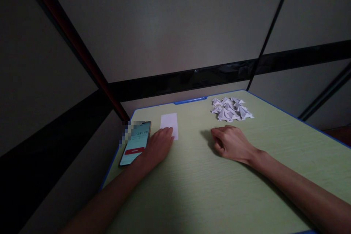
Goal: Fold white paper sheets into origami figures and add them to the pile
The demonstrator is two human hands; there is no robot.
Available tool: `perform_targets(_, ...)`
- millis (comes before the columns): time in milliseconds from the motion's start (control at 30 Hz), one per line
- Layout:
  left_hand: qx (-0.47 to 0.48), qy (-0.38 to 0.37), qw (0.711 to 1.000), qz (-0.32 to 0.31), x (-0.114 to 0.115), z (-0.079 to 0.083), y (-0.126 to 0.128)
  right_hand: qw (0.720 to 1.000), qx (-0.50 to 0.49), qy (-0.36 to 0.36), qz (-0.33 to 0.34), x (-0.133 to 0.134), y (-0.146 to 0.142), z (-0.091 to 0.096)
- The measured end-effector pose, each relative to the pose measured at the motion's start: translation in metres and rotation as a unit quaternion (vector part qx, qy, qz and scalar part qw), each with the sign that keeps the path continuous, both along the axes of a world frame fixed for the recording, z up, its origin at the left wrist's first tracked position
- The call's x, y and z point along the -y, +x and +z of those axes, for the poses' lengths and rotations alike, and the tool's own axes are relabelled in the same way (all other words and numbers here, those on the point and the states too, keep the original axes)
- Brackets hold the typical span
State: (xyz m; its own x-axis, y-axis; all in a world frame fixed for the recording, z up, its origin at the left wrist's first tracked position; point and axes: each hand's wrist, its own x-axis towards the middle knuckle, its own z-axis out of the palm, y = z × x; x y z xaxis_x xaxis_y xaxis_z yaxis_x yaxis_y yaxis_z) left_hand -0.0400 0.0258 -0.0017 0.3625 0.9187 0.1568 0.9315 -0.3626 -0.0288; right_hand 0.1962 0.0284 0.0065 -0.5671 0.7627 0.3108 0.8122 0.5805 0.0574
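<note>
On the pale green table (189, 175), my left hand (160, 144) lies palm down over the near part of a white rectangular piece of paper (168, 120). Its fingers rest on the paper, laid side by side, and their undersides are hidden. To the right, my right hand (231, 142) rests on the tabletop in a loose fist with nothing showing in it. Just beyond that fist sits a cluster of several folded white paper figures (229, 111), pointed and frog-like in shape.
A phone (137, 140) with a lit screen and a red button lies beside my left forearm, near the table's left edge. Blue trim borders the table, with a blue strip (190, 100) at the back. Panelled wall (175, 25) with a glossy black band rises behind it.
</note>
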Motion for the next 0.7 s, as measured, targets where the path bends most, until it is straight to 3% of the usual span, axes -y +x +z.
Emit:
perform_targets(133, 0.030, -0.019, 0.999, -0.041, 0.008, 0.001, 0.009, 1.000, -0.014, -0.013, -0.010, 0.001, -0.001, 0.000)
perform_targets(267, 0.037, -0.062, 0.992, -0.108, 0.015, 0.003, 0.010, 0.993, -0.099, -0.071, 0.007, 0.000, -0.001, 0.000)
perform_targets(467, 0.025, -0.070, 0.984, -0.163, 0.017, 0.004, 0.009, 0.946, -0.233, -0.213, 0.078, -0.005, -0.001, -0.006)
perform_targets(700, 0.033, -0.070, 0.988, -0.131, 0.016, 0.004, 0.012, 0.905, -0.298, -0.271, 0.134, -0.006, -0.003, -0.007)
